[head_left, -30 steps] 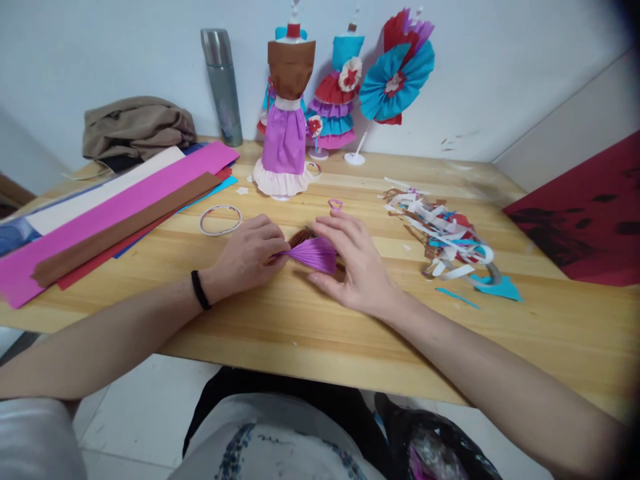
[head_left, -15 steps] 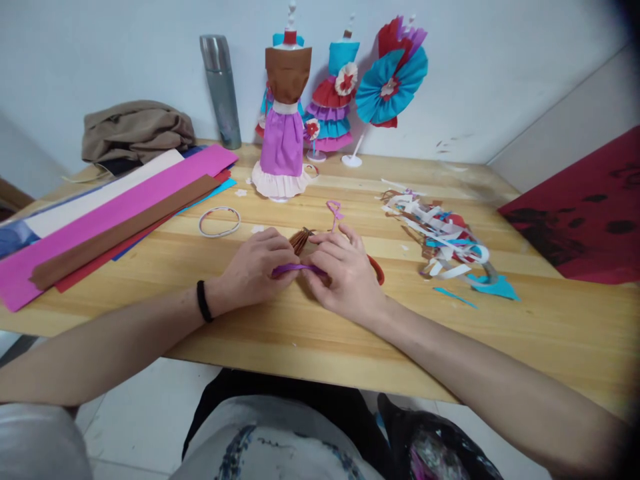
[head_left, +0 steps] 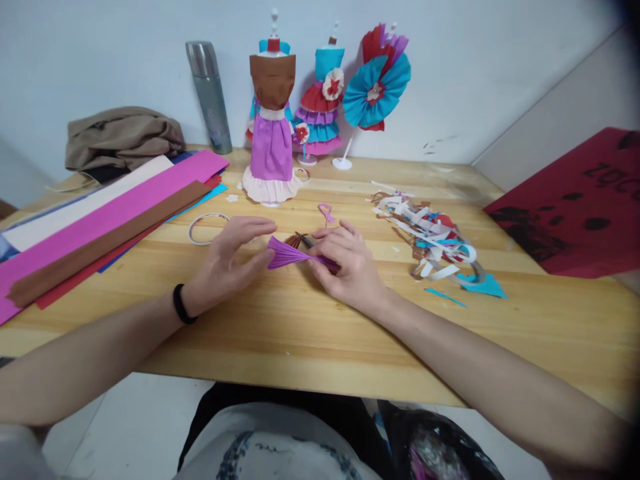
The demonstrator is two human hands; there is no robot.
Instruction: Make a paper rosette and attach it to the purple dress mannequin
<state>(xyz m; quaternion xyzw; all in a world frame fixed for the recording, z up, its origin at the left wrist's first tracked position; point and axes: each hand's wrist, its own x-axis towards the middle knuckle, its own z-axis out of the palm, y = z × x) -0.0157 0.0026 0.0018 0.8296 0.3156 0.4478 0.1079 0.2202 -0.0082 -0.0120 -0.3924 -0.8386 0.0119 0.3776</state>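
A pleated piece of purple crepe paper (head_left: 286, 254) is pinched near its middle by my right hand (head_left: 347, 263), and its left end fans out. My left hand (head_left: 225, 263) is open beside that fanned end, thumb and fingers apart. Whether the left thumb still touches the paper I cannot tell. Behind the purple paper lies a pleated brown paper piece (head_left: 294, 241), partly hidden. A dark tool (head_left: 304, 240) shows next to it, mostly covered by my right hand. A thin purple strip (head_left: 326, 214) lies curled on the table just beyond.
Paper sheets (head_left: 115, 227) are stacked at left, near a tape ring (head_left: 207, 229). Dress stands in crepe paper, one with a purple skirt (head_left: 273, 150), and a flask (head_left: 209, 97) stand at the back. Paper scraps (head_left: 433, 233) and a red board (head_left: 575, 207) are at right.
My left hand has let go of the purple paper and moved left, opening. The paper's left end has spread into a fan. My right hand keeps its pinch. The view has shifted slightly.
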